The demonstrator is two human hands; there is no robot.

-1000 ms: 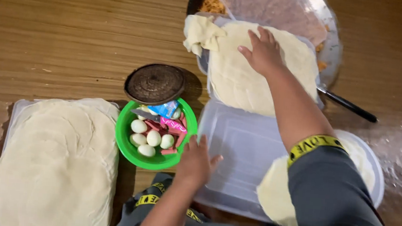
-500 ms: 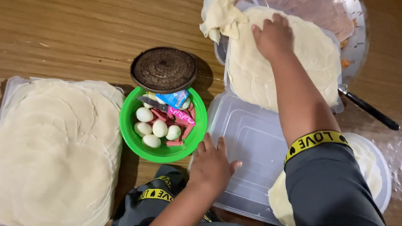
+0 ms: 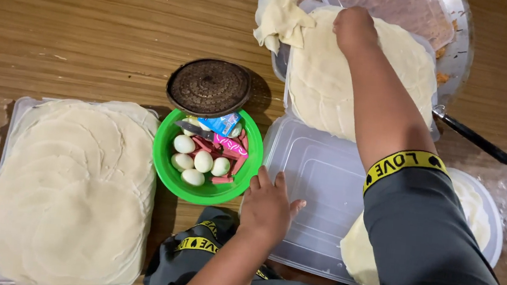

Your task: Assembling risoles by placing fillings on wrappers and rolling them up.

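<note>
On the far left of the wooden surface (image 3: 93,18) a wide stack of pale, thin dough sheets (image 3: 69,190) lies on a clear tray, its near corner reaching the picture's lower edge. Just right of it stands a green bowl (image 3: 168,175) holding several small white eggs (image 3: 203,161), some pink strips and a blue packet. A round, dark patterned lid (image 3: 209,87) sits at the bowl's far rim, overlapping it slightly.

Right of the bowl, the left hand (image 3: 267,206) rests open, palm down with fingers spread, on the near left corner of an upturned clear plastic lid (image 3: 317,179). It grips nothing.

Beyond that lid lies a second stack of round dough sheets (image 3: 331,88) in a clear container. A loose, crumpled sheet (image 3: 279,19) hangs over its far left corner. The right hand (image 3: 354,28) is at the far edge of this stack, fingers curled down onto the top sheet; whether it has pinched the sheet cannot be told from here. Its forearm runs back across the stack to a grey sleeve with a yellow band.

Farther right, a round metal tray (image 3: 460,53) holds a pinkish sheet and some orange crumbs. A black-handled utensil (image 3: 474,137) lies just near it. Under the sleeve, another pale round (image 3: 474,207) sits on a white plate at the right.
</note>
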